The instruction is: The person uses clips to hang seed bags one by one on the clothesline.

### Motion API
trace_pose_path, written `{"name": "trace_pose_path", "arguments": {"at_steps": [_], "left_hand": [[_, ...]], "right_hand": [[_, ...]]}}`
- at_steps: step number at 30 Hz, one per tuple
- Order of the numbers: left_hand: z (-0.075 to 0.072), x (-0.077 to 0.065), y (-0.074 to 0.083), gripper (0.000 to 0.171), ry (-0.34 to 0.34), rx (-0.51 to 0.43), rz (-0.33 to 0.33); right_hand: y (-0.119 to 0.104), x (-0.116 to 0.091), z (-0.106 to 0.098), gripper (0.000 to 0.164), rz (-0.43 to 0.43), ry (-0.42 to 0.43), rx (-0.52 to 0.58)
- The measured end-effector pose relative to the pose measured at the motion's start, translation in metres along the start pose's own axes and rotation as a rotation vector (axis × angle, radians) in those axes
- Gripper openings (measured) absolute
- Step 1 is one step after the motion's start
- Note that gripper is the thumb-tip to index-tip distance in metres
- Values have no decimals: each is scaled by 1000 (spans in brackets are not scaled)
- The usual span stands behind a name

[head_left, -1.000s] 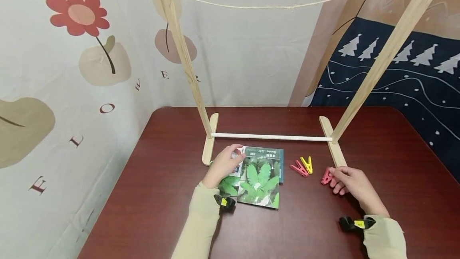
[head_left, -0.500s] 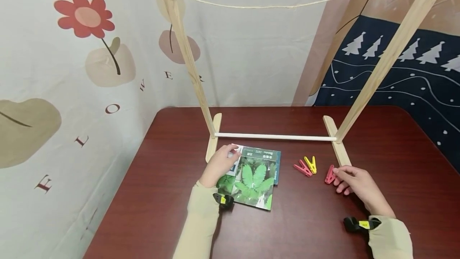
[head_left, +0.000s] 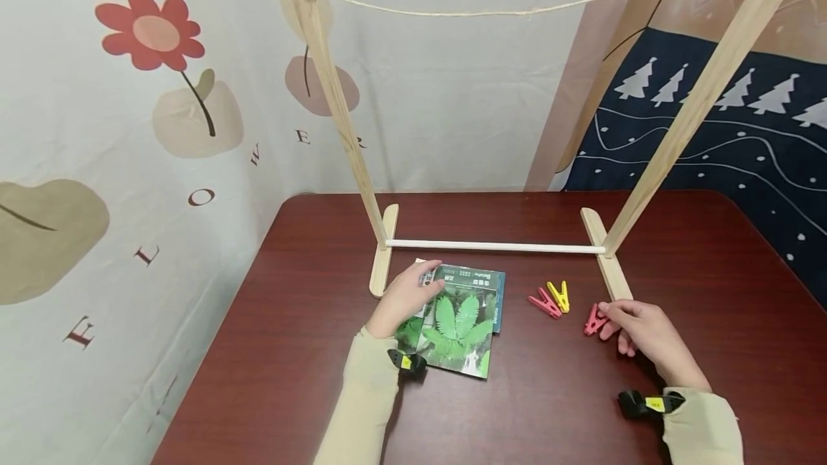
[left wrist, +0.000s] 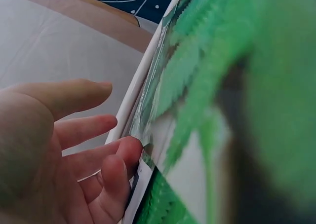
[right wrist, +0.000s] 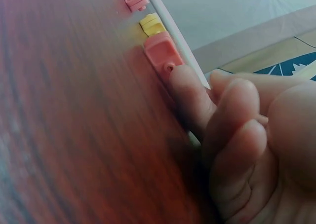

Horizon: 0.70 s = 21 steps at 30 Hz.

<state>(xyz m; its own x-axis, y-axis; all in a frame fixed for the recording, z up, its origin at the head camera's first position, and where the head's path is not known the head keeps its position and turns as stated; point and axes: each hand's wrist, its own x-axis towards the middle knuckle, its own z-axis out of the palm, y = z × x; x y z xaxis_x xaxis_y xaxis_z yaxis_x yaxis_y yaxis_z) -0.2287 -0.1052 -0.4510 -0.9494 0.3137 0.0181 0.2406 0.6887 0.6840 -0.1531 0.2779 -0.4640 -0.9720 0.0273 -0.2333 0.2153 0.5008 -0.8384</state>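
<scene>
My left hand [head_left: 402, 301] lies over the left edge of a small overlapping stack of printed packets. On top is a green packet [head_left: 460, 329] with a leaf picture; a blue packet [head_left: 500, 300] and another green packet [head_left: 409, 334] show beneath. In the left wrist view the thumb stands apart, and bent fingertips touch the packet edge. My right hand [head_left: 646, 336] pinches the end of a red clothespin [head_left: 593, 321] on the table; the thumb is partly hidden in the right wrist view. Beside it lie another red clothespin [head_left: 545, 303] and a yellow clothespin [head_left: 558, 296].
A wooden frame stands behind, with a left post [head_left: 337, 106], a right post [head_left: 704, 110] and a white crossbar [head_left: 494, 245]. Twine [head_left: 478, 14] sags between the post tops. The dark red table [head_left: 310, 379] meets a printed curtain [head_left: 452, 113] at the back.
The packets have shifted slightly left, and my left hand has then moved a little right over them. The pinched red clothespin has turned slightly.
</scene>
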Motion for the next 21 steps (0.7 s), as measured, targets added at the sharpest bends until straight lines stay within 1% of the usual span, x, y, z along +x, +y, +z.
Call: {"name": "trace_pose_path", "arguments": {"at_steps": [4, 10, 14, 17, 21], "left_hand": [[1, 0, 0, 51, 3, 38, 19], [6, 0, 2, 58, -12, 132, -4], [8, -1, 3, 61, -14, 163, 4], [8, -1, 4, 64, -9, 153, -3], [6, -1, 5, 68, -4, 128, -36]], "right_hand": [[1, 0, 0, 47, -7, -3, 1], [4, 0, 1, 54, 16, 7, 45], [4, 0, 0, 55, 22, 9, 62], [3, 0, 0, 55, 17, 14, 48], [3, 0, 0, 52, 10, 11, 28]]}}
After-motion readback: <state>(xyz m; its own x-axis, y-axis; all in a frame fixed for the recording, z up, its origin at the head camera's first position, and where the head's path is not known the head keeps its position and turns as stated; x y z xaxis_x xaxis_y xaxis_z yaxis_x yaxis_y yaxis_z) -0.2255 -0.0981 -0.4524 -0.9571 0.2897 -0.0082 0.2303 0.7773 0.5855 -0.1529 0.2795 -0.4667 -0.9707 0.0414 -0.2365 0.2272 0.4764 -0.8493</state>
